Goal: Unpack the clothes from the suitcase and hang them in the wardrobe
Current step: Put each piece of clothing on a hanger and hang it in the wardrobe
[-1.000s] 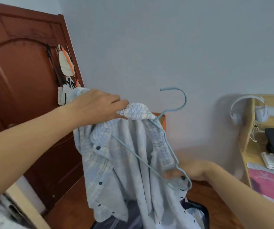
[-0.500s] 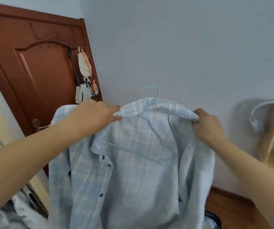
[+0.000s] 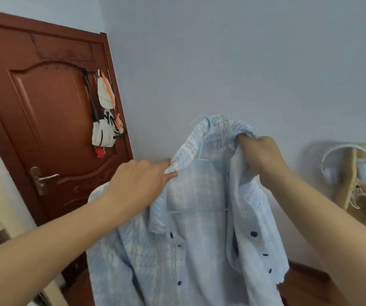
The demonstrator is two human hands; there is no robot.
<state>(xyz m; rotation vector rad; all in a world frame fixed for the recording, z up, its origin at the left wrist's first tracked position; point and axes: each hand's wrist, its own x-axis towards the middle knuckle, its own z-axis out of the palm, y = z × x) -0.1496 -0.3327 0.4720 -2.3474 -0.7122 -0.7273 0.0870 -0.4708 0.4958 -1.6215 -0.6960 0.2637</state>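
Free: bare wall (image 3: 232,62) at 12 o'clock.
Blocked: door (image 3: 45,129) at 9 o'clock; shelf (image 3: 352,173) with headphones (image 3: 329,164) at 3 o'clock.

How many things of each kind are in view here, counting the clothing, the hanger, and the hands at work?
Shirt, pale blue, held up by the collar: 1
Hanger, light blue wire, inside the shirt: 1
Hands keeping a grip on the collar, left hand and right hand: 2
Headphones, white, at the right: 1
Door: 1
Total: 6

Brown door (image 3: 51,120) (closed), pale wall (image 3: 232,62)
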